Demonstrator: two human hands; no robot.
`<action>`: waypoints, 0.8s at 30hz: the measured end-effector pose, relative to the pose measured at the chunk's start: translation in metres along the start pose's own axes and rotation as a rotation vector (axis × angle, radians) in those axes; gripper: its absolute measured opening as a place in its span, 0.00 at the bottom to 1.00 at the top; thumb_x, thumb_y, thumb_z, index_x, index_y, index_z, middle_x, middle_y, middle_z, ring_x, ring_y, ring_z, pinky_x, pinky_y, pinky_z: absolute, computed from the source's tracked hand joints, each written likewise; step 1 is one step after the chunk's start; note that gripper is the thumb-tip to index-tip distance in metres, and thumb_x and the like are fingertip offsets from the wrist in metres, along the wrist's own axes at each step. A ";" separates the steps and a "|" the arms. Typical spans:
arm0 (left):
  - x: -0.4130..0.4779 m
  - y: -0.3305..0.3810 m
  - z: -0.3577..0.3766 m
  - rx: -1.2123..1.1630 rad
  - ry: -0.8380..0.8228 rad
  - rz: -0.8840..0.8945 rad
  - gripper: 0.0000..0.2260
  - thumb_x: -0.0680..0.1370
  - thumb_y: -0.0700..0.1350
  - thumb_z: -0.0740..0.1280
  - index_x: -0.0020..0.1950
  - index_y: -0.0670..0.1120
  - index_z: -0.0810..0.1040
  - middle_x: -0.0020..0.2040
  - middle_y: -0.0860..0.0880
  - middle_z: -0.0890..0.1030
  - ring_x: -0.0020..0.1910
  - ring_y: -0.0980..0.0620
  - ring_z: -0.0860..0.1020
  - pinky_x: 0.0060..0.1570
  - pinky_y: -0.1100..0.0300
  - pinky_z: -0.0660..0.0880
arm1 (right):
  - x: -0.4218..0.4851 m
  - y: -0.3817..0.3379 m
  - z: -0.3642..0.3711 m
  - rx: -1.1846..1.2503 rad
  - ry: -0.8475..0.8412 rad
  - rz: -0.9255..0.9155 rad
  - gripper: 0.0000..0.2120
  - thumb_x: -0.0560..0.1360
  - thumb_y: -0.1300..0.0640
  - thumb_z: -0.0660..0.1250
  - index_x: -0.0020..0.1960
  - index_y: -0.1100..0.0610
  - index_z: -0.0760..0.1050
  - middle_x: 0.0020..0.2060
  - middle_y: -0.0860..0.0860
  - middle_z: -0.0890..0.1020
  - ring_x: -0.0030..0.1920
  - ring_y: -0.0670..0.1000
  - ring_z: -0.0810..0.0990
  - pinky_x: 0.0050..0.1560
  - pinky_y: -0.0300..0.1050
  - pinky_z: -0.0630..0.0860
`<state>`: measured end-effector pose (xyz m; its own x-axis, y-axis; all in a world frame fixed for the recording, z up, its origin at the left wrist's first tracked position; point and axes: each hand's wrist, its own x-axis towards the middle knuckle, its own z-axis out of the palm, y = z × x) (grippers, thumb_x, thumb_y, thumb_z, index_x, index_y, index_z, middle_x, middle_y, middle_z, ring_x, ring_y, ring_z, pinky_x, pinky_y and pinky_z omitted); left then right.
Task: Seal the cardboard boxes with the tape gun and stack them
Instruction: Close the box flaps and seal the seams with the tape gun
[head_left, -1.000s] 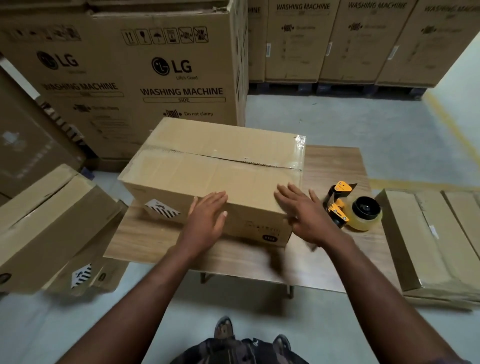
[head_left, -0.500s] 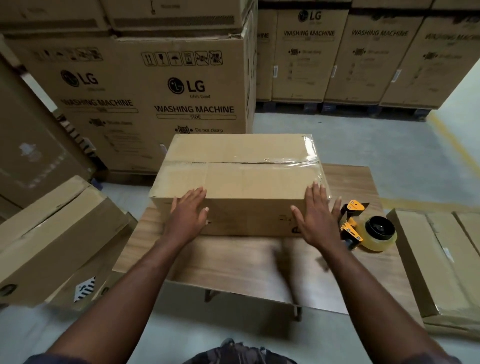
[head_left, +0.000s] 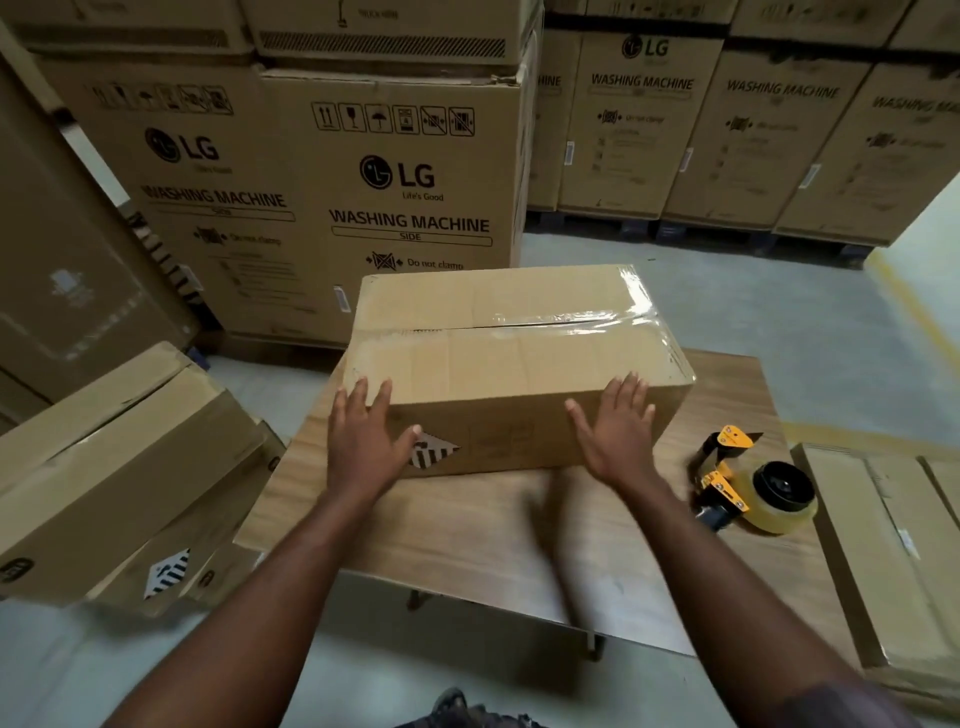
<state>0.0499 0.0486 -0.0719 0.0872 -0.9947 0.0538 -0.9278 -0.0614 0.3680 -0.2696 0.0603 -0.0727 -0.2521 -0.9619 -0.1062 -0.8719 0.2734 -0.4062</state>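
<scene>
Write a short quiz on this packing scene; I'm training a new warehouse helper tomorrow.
1. True or false: the tape gun lies on the table, in neither hand.
2. Where do the left hand and right hand rest? A) on the box on the table B) on the tape gun C) on the floor
3. Fill in: clear ____ covers the box's top seam.
Key: 1 true; 2 A; 3 tape.

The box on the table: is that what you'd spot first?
Yes: the cardboard box sits on the table, shiny tape on its top seam, left hand and right hand flat against its near side. A yellow tape gun lies to its right; tall washing machine cartons stand behind.
</scene>
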 end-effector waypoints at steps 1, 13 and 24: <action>-0.011 0.010 0.001 0.021 0.001 0.007 0.36 0.78 0.65 0.64 0.82 0.56 0.55 0.82 0.46 0.54 0.80 0.40 0.50 0.76 0.43 0.57 | 0.020 0.007 -0.010 0.005 -0.007 0.024 0.40 0.84 0.37 0.51 0.82 0.66 0.45 0.82 0.62 0.43 0.82 0.60 0.39 0.79 0.61 0.40; -0.043 0.017 0.006 -0.192 0.057 0.240 0.27 0.75 0.46 0.74 0.74 0.48 0.73 0.72 0.46 0.72 0.69 0.46 0.65 0.68 0.48 0.71 | -0.014 -0.101 0.043 0.064 -0.080 -0.133 0.42 0.83 0.38 0.55 0.82 0.67 0.44 0.81 0.64 0.40 0.81 0.63 0.34 0.78 0.62 0.39; -0.097 0.104 0.024 -0.375 -0.104 0.445 0.24 0.78 0.48 0.70 0.73 0.45 0.73 0.71 0.48 0.73 0.68 0.48 0.69 0.74 0.56 0.63 | 0.034 -0.038 -0.005 -0.025 -0.092 -0.170 0.41 0.82 0.36 0.53 0.83 0.63 0.49 0.83 0.58 0.47 0.82 0.60 0.41 0.79 0.68 0.43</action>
<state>-0.0634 0.1365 -0.0613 -0.3347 -0.9221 0.1941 -0.6740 0.3782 0.6346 -0.2471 0.0170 -0.0560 -0.0620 -0.9907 -0.1209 -0.9091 0.1060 -0.4030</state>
